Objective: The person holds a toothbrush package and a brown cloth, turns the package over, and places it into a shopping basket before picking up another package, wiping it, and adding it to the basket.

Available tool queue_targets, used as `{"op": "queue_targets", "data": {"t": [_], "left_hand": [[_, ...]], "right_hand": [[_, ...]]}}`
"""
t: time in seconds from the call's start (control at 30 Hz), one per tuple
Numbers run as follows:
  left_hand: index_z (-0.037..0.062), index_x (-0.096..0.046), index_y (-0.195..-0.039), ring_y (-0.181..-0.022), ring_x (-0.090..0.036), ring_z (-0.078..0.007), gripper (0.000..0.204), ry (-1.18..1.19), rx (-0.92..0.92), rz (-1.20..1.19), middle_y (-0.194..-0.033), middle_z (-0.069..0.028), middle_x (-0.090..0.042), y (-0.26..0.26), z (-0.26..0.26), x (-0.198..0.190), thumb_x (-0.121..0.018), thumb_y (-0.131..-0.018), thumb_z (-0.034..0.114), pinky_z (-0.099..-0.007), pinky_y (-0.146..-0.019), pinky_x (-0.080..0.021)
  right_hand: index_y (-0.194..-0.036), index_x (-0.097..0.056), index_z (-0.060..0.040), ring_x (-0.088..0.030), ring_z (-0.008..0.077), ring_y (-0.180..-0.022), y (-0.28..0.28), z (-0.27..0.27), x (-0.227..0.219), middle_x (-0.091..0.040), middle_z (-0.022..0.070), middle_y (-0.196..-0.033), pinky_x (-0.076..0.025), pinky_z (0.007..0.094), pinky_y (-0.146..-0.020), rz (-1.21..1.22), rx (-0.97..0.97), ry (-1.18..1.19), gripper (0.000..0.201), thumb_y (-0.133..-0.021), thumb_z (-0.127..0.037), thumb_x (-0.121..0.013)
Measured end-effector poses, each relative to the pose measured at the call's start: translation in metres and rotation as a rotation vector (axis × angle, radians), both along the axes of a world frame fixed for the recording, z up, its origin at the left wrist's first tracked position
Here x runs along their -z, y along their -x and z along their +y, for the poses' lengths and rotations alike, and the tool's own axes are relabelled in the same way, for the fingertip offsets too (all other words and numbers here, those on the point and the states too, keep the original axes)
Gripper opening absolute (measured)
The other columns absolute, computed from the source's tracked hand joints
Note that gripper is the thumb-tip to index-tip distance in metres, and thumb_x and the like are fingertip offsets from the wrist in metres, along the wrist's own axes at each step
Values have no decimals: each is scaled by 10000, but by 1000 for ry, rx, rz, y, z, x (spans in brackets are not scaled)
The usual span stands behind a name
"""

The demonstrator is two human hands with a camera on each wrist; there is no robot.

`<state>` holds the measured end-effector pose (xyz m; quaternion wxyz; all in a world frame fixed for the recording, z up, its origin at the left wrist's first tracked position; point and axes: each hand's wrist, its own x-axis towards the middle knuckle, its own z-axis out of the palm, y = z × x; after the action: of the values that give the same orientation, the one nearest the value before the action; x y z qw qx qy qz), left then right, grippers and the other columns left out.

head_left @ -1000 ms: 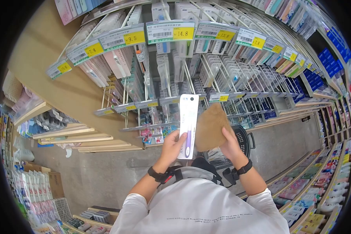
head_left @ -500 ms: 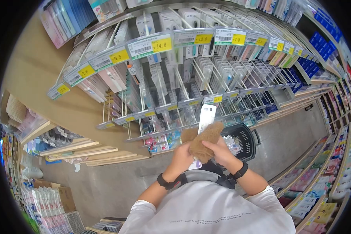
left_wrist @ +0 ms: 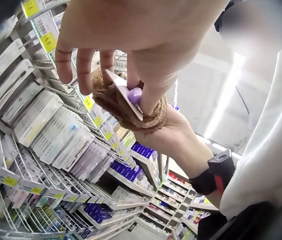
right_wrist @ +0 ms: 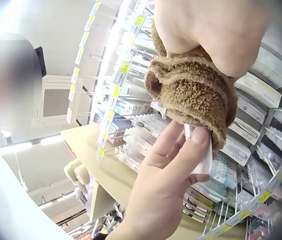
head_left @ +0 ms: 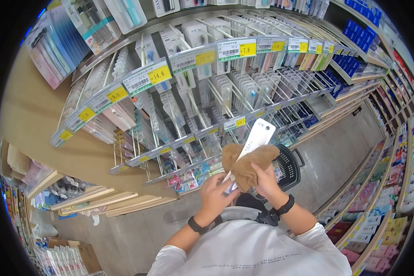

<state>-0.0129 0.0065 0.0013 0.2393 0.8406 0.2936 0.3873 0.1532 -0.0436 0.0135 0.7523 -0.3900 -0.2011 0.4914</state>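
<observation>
In the head view, a tall white hanging card pack (head_left: 260, 133) tilts to the right, its punched hole at the top. A purple-handled slim tool on it shows as a purple handle end (left_wrist: 134, 95) in the left wrist view. My left hand (head_left: 215, 195) pinches the pack's lower end between thumb and fingers. My right hand (head_left: 265, 181) grips a brown fuzzy cloth (right_wrist: 191, 95), bunched around the middle of the pack. The cloth hides most of the pack's front, leaving its top and bottom ends showing.
Racks of carded goods on hooks, with price tags (head_left: 154, 76), stand ahead. A black shopping basket (head_left: 287, 168) is just beyond my right hand. Shelves of packets (head_left: 363, 225) curve along the right, and a wooden shelf end panel (head_left: 37, 108) stands at left.
The cloth, held open beside the pack a second ago, is now bunched around it. The pack has tipped rightward, and my left hand has shifted to its lower end. The view has turned right.
</observation>
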Motion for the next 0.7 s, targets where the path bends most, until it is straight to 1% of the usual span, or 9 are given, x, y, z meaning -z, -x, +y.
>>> {"op": "queue_targets", "data": {"t": [0.13,0.2,0.23,0.3,0.33,0.43,0.53,0.63,0.7], "left_hand": [[96,-698,-877,-860,-589,-234,342,-74,-51,-38,-985,-58,-624,1,1,-1,-809,-565,183,-365,-781,-423],[136,-709,-849,-850,-578,-210,264,-173,-89,-75,-984,-17,-634,1,6,-4,-786,-625,250,-356,-780,-387],[136,-709,-849,-850,-578,-210,264,-174,-89,-75,-984,-17,-634,2,7,-5,-786,-625,250,-356,-780,-387],[100,-707,-825,-919,-591,-221,281,-184,-106,-74,-1029,-47,-649,5,11,-8,-813,-573,164,-383,-837,-388],[100,-707,-825,-919,-591,-221,281,-186,-110,-72,-1029,-47,-649,6,12,-9,-813,-573,164,-383,-837,-388],[95,-715,-839,-941,-593,-222,272,-172,-105,-73,-1043,-49,-660,12,14,-9,-807,-590,154,-373,-840,-391],[120,-723,-889,-961,-608,-205,262,-131,-104,-84,-1074,-52,-660,16,17,-9,-784,-645,191,-348,-842,-388],[99,-718,-914,-960,-617,-223,276,-39,-93,-102,-1077,-75,-663,20,20,-9,-780,-654,164,-343,-837,-395],[82,-714,-913,-990,-619,-242,261,95,-80,-125,-1084,-91,-660,23,21,-7,-773,-669,151,-343,-835,-400]], "right_hand": [[-1182,-468,14,-570,201,-1048,1,-3,-3,-573,108,-1136,-464,347,-908,-22,20,7,309,-889,-36,-557],[-1181,-468,16,-570,204,-1050,1,-4,-3,-572,109,-1138,-464,349,-908,-32,44,15,308,-891,-39,-555],[-1185,-467,18,-568,206,-1054,2,-4,-2,-570,111,-1142,-465,349,-908,-33,57,13,312,-891,-38,-554],[-1189,-465,20,-567,208,-1058,3,-3,-2,-568,113,-1146,-465,350,-908,-33,67,8,315,-891,-37,-553],[-1193,-464,22,-564,207,-1063,4,-4,-1,-566,113,-1153,-464,349,-910,-38,50,7,321,-890,-34,-555],[-1197,-463,26,-561,205,-1068,6,-4,0,-562,112,-1165,-460,346,-915,-43,23,6,332,-884,-26,-561],[-1195,-465,29,-559,203,-1069,5,-4,5,-559,112,-1171,-454,343,-921,-57,6,9,342,-873,-14,-571],[-1203,-459,25,-555,203,-1074,3,-5,7,-559,109,-1169,-447,342,-929,-104,-20,31,364,-856,14,-569],[-1213,-452,19,-551,204,-1079,1,-8,10,-558,106,-1165,-443,341,-933,-137,-37,50,385,-845,34,-563]]}}
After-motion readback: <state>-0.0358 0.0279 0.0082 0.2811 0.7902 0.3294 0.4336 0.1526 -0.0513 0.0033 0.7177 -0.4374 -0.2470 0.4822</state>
